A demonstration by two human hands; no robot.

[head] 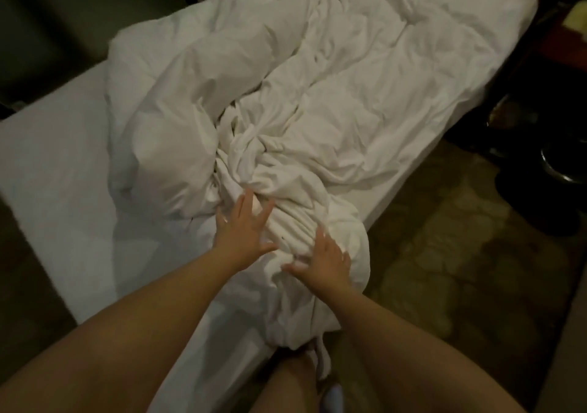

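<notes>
Dim bedroom, bed (57, 171), splayed hands flat on crumpled duvet (286, 95)

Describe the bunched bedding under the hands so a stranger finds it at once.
Start at the bed, bare sheet along one side. A white duvet sprawls across it; follow it to the near corner. The bunched end is tightly pleated, unlike the puffy rest, beneath the left hand and right hand.

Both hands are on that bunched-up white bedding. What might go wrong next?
The crumpled white duvet already hangs off the white mattress, so a push from the left hand or right hand might slide it onto the patterned carpet. Its twisted folds could tangle tighter rather than spread flat.
</notes>
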